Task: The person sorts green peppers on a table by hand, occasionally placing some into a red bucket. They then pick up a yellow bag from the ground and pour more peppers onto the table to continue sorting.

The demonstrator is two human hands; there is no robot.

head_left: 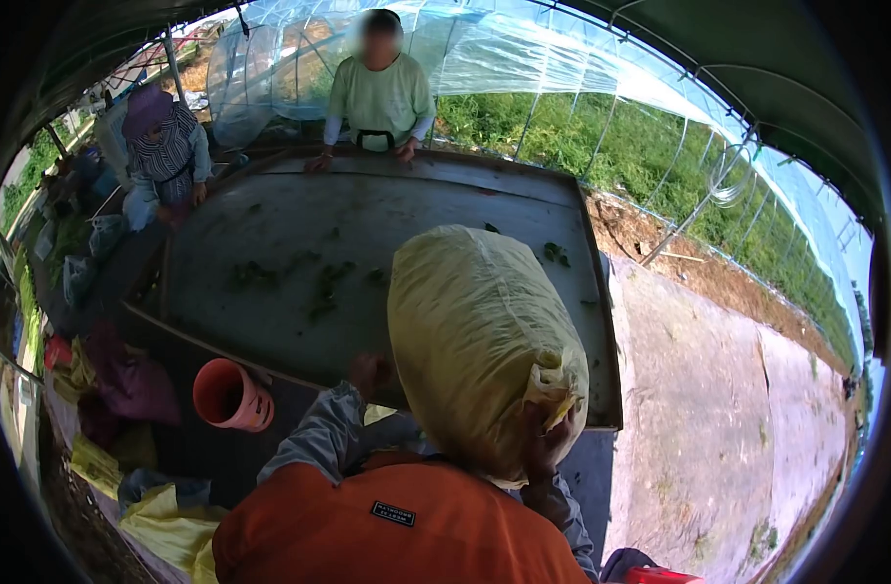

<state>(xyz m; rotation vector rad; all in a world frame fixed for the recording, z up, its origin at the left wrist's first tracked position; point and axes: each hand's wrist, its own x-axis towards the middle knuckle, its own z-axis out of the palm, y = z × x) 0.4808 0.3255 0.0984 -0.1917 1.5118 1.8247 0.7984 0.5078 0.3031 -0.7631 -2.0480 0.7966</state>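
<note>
A large, full pale-yellow sack (484,321) stands tilted in front of my chest, overlapping the near part of a wide, low-rimmed work table (212,214). My right hand (543,443) is closed on the gathered cloth at its near right end. At the sack's lower left side, my left hand (371,375) is in shadow with its fingers curled against it, some of them hidden. Green leafy scraps (324,287) are scattered over the tabletop, left of the sack, with a smaller clump (556,255) to its right.
An orange bucket (233,394) stands left of me by the table's near edge. Yellow sacks (168,526) and a purple sack (134,380) lie at the left. One person (379,102) leans on the far edge; another person (163,146) stands at the far left corner.
</note>
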